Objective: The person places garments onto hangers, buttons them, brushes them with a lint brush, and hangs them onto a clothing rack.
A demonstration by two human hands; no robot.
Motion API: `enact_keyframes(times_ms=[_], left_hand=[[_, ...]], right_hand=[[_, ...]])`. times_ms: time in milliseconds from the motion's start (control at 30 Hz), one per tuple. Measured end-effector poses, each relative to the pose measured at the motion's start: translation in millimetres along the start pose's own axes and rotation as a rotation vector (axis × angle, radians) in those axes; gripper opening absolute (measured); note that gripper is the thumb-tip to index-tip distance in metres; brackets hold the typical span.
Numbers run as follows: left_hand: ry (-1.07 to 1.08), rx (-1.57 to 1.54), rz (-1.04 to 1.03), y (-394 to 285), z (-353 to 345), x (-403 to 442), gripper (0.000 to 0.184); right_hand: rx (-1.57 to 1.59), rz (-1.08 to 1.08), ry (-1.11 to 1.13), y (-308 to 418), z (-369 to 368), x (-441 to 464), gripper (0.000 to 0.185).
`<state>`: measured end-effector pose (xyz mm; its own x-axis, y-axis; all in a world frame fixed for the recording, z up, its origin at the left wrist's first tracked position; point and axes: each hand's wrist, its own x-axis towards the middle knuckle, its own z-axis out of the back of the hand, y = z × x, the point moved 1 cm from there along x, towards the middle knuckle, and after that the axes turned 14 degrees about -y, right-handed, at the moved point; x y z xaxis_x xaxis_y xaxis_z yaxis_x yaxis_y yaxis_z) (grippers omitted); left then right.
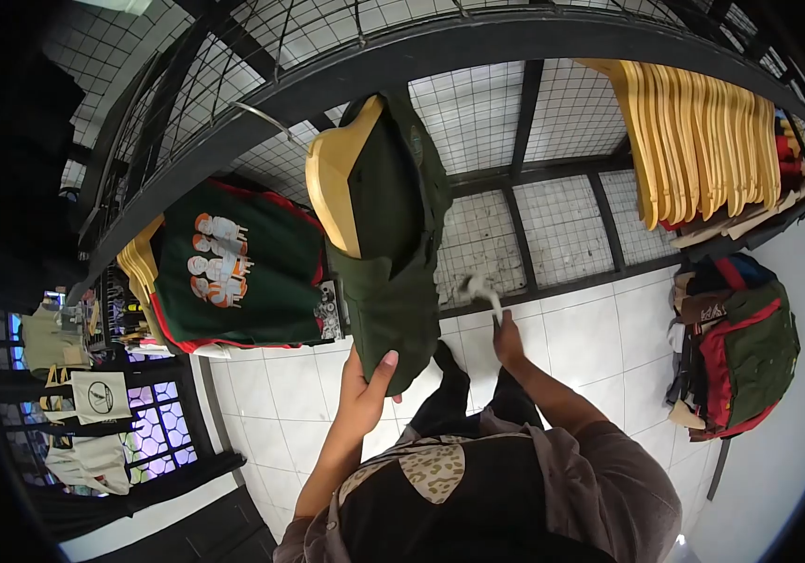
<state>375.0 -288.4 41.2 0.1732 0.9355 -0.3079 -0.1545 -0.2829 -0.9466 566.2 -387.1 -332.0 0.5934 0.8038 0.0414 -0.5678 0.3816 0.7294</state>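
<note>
A dark green garment (384, 300) hangs from a wooden hanger (334, 178) on the black rack. My left hand (371, 389) grips its lower edge, thumb on the near side and fingers behind the cloth. To the right, my right hand (509, 340) is closed around the handle of a pale-headed hand tool (483, 289). Motion smears the tool's head, so its exact kind is unclear. The tool is held apart from the garment, over the lower rack grid.
On the left hangs a green sweatshirt (224, 253) with red trim and printed figures. Several wooden hangers (693, 141) fill the rack's right end. A backpack-like pile of clothes (740, 347) is at right. The black rack bar (478, 47) crosses above; white tiles (581, 338) lie below.
</note>
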Motion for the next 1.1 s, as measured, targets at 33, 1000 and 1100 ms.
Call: enact_keyframes(times_ms=[33,1000,1100], left_hand=[[0.042,-0.004,-0.004,1.1,-0.8,-0.6,0.026],[0.145,-0.070,0.153,-5.1,23.0,-31.8,0.041],[0.079,-0.062,0.149,-3.3,21.6,-27.1,0.039]], right_hand=[[0.121,-0.098,-0.154,24.6,-1.5,14.0,0.014],[-0.157,-0.515,0.263,-26.5,-76.5,-69.9,0.022],[0.040,-0.454,-0.004,36.6,-39.0,-15.0,0.026]])
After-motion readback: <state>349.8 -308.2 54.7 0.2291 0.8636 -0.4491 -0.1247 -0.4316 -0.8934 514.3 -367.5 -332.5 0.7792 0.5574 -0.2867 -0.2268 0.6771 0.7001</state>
